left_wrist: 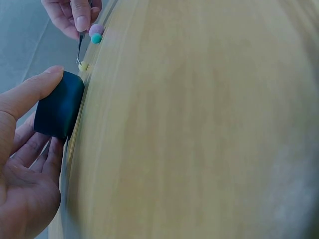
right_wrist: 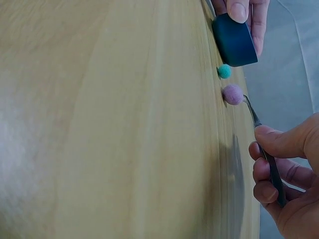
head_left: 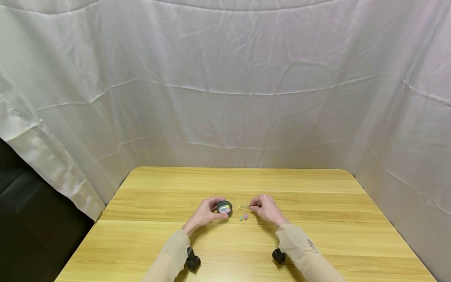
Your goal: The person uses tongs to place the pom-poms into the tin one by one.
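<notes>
My left hand (head_left: 203, 214) grips a small dark round cup (left_wrist: 60, 105), thumb on one side and fingers on the other. Inside the cup, the head view shows several small soft balls in yellow, pink and pale blue. My right hand (head_left: 266, 210) pinches a pair of bent-tip tweezers (right_wrist: 272, 169) that point left toward the cup. A yellow ball (left_wrist: 83, 66) sits at the tweezers' tip, just right of the cup. On the table in front of the tweezers lie a purple fuzzy ball (right_wrist: 233, 94) and a smaller teal one (right_wrist: 224, 71).
The wood-grain table (head_left: 225, 250) has rounded far corners. White curtains (head_left: 225, 117) hang behind it and on both sides. A dark area (head_left: 35, 219) shows beyond the left edge. Each sleeved wrist carries a black camera (head_left: 193, 261).
</notes>
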The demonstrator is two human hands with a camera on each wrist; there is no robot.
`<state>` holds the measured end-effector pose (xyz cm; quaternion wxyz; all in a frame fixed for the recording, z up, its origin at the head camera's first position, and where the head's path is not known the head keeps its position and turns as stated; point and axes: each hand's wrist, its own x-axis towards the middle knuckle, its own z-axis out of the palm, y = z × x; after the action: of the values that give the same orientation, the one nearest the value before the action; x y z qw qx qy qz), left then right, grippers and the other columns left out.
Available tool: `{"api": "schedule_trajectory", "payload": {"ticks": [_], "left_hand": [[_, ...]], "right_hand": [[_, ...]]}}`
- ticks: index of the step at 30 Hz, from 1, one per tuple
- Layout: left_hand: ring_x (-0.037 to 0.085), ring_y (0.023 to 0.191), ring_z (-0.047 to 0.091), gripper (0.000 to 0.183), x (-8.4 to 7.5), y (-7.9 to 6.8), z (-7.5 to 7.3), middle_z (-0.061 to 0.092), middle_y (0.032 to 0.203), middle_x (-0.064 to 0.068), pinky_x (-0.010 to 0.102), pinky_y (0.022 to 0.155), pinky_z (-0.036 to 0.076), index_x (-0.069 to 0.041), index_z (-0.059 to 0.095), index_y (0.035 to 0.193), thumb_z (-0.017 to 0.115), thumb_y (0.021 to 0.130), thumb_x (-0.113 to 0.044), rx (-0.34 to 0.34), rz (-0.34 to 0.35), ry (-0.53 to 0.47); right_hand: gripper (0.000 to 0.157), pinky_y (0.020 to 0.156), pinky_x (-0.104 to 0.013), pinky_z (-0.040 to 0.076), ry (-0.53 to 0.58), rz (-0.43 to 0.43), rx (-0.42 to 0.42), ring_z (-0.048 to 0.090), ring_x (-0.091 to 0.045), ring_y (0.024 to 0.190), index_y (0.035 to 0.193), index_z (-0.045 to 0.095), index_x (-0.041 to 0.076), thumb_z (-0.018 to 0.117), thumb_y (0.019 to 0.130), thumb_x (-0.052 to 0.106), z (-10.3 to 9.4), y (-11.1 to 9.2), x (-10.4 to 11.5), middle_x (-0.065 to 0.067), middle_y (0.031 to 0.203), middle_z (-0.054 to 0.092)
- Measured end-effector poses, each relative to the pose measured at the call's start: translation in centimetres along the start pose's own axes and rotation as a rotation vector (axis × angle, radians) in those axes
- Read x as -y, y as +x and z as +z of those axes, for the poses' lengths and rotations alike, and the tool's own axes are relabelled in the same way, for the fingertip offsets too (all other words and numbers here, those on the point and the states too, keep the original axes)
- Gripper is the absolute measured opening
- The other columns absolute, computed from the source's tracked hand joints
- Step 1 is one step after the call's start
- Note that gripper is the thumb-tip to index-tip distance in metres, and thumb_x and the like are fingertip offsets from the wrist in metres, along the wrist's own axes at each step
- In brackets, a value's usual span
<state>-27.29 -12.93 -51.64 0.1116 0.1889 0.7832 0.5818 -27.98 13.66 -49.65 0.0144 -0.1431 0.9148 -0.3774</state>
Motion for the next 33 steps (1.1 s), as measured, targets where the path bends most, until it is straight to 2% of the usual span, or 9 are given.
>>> {"api": "schedule_trajectory", "payload": {"ticks": [14, 25, 33], "left_hand": [[0.040, 0.127, 0.059, 0.059, -0.1, 0.1, 0.0, 0.060, 0.136, 0.025, 0.051, 0.109, 0.049, 0.003, 0.055, 0.138, 0.080, 0.086, -0.010, -0.001, 0.002, 0.012], [0.040, 0.128, 0.058, 0.060, 0.0, 0.1, -0.1, 0.059, 0.137, 0.025, 0.051, 0.109, 0.049, 0.003, 0.054, 0.139, 0.080, 0.086, -0.011, 0.004, 0.001, 0.011], [0.040, 0.129, 0.057, 0.059, 0.2, 0.1, 0.0, 0.059, 0.137, 0.024, 0.051, 0.113, 0.046, 0.003, 0.054, 0.139, 0.080, 0.087, -0.011, 0.003, -0.004, -0.001]], "right_hand": [[0.008, 0.053, -0.020, 0.040, 0.024, 0.005, 0.003, 0.051, -0.013, 0.064, 0.090, 0.076, 0.004, 0.069, 0.092, 0.003, -0.3, -0.1, 0.2, -0.003, 0.080, 0.068], [0.009, 0.055, -0.022, 0.044, 0.021, 0.015, -0.011, 0.054, -0.012, 0.067, 0.092, 0.077, 0.007, 0.069, 0.092, 0.004, -0.4, -0.1, 1.0, -0.003, 0.084, 0.070], [0.010, 0.055, -0.019, 0.043, -0.002, -0.035, -0.038, 0.054, -0.009, 0.067, 0.090, 0.078, 0.009, 0.070, 0.091, 0.003, -0.4, 0.1, 1.7, -0.003, 0.084, 0.073]]}}
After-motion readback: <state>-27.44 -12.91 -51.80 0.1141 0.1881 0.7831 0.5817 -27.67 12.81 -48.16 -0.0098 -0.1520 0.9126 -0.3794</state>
